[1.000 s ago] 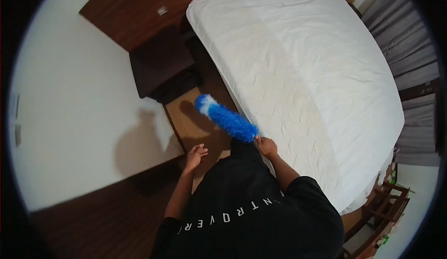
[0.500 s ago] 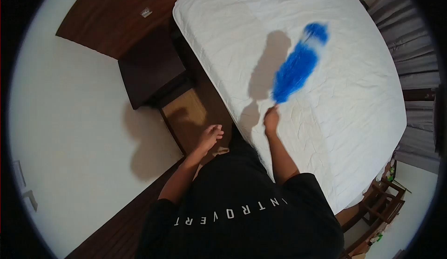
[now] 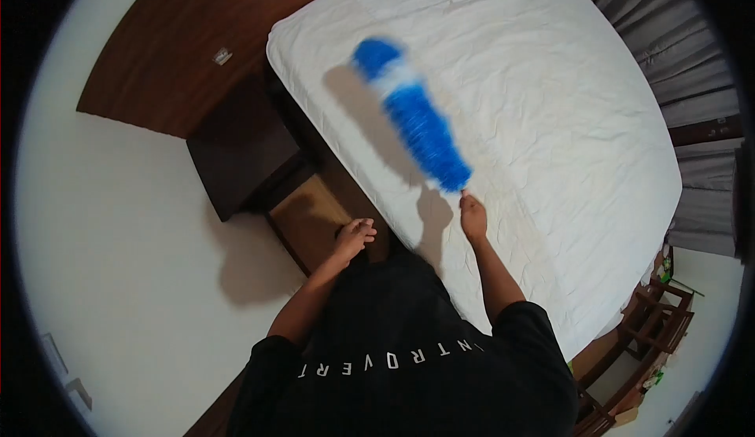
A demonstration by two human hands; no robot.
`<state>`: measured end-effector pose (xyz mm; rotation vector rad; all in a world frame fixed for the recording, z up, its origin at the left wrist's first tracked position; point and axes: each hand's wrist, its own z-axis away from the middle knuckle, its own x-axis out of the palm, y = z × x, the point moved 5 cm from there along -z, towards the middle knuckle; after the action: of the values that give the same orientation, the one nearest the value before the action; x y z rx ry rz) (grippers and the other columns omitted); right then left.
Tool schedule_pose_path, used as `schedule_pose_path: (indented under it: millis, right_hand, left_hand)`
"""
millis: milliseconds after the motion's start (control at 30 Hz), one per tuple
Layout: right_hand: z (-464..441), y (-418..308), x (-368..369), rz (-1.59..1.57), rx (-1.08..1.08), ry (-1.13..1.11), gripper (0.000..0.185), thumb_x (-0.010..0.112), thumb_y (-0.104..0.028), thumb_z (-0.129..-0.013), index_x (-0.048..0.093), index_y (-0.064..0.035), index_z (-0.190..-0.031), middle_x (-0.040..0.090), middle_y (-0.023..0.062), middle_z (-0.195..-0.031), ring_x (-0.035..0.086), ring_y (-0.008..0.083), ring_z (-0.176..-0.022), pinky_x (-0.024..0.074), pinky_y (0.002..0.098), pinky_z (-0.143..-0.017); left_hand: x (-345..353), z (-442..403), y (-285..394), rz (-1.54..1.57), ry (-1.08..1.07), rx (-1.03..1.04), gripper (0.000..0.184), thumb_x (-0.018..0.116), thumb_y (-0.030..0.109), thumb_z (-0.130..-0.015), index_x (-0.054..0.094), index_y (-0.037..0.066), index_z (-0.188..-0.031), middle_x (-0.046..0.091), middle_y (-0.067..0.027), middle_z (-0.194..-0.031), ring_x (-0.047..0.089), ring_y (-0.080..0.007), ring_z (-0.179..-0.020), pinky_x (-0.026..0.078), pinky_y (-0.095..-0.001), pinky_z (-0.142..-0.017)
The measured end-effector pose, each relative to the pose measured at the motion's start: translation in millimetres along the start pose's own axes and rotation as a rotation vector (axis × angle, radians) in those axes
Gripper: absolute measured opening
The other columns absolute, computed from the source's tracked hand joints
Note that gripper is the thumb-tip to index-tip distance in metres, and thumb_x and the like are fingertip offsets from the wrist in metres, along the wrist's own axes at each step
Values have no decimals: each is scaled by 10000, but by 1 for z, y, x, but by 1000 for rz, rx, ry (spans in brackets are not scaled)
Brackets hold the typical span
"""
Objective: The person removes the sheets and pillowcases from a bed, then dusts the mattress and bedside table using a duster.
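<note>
My right hand (image 3: pixel 473 218) is closed around the handle end of a fluffy duster (image 3: pixel 425 134), blue with a white band near its tip. The duster points up and to the left over the white mattress (image 3: pixel 550 107), and its shadow falls on the cover. Its tip is blurred, and whether it touches the mattress I cannot tell. My left hand (image 3: pixel 356 239) hovers in front of my body beside the bed's edge, fingers loosely bent, with nothing seen in it.
A dark nightstand (image 3: pixel 244 150) stands between the bed and the white wall (image 3: pixel 118 233). Behind it rises a brown wooden headboard (image 3: pixel 181 60) with a socket plate. Grey curtains (image 3: pixel 676 67) hang at the far right, and a wooden chair (image 3: pixel 661 319) stands at lower right.
The duster has swung from pointing up-right to pointing up-left across the mattress. My right hand turned with it and shifted slightly down. My left hand stays at about the same place.
</note>
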<state>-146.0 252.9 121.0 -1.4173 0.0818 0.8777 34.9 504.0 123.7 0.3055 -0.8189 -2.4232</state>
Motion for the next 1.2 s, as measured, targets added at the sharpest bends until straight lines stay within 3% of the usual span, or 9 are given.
schedule_pose_path:
  millis: [33,200,233,300,400,867,967,1067,1200]
  right_hand:
    - [-14,-3,-3,-125,43,70,497,356,-405,-895,412,-41,-561,384,13,-520,342,115,-493,302,280,-476]
    - [-38,16,30,-302,283,376,631,187,-495,-896,380,-73,-468,332,25,-407,311,156,-354,286,321,-381]
    - [-29,25,47,-128,326,316,673,143,-516,-884,411,-42,-489,386,79,-438,383,213,-409,356,373,-452]
    - [6,27,81,138,455,115,716,155,-495,-880,576,53,-691,572,279,-766,540,410,-839,385,477,-774]
    - [58,8,107,369,543,-294,620,155,-455,-884,557,1,-1004,524,258,-1042,469,400,-1022,359,459,-867]
    - [17,-16,164,329,555,-41,478,300,-371,-884,583,14,-871,574,256,-895,536,400,-883,408,450,-766]
    - [7,-52,176,159,305,140,511,319,-402,-885,599,21,-818,558,145,-640,537,224,-530,405,340,-465]
    - [3,-98,176,-129,671,124,524,366,-454,-864,596,13,-801,466,71,-548,440,146,-439,338,296,-374]
    - [-47,-102,133,-123,498,294,513,380,-485,-857,599,-32,-758,415,13,-507,385,115,-396,309,284,-359]
  left_hand:
    - [3,-1,8,0,-14,5,465,482,454,-825,485,74,-1093,582,-37,-937,548,-120,-806,409,-249,-662]
    - [7,-14,36,-5,-108,55,429,466,423,-840,485,73,-1087,578,-30,-928,544,-114,-809,403,-235,-662]
    - [4,-16,40,-8,-118,66,429,466,423,-840,485,73,-1087,578,-30,-928,544,-114,-809,403,-235,-662]
    - [-8,-20,48,-28,-133,77,445,455,455,-837,485,98,-1102,575,-39,-970,550,-125,-850,407,-269,-719]
    - [-34,-31,54,-18,-144,74,445,461,453,-835,480,104,-1110,574,-40,-972,551,-126,-849,406,-265,-717]
    - [-191,-67,94,-20,-176,107,390,453,424,-850,504,112,-1079,585,-24,-939,555,-114,-820,410,-258,-700]
    - [-202,-69,112,-36,-207,124,406,446,424,-852,498,105,-1099,587,-33,-947,552,-118,-848,409,-264,-717]
    - [-217,-80,119,4,-223,113,418,494,435,-823,503,98,-1070,581,-22,-917,539,-106,-824,397,-260,-685]
    - [-235,-92,131,-22,-211,80,423,489,436,-825,496,105,-1088,578,-25,-931,538,-107,-828,395,-265,-699]
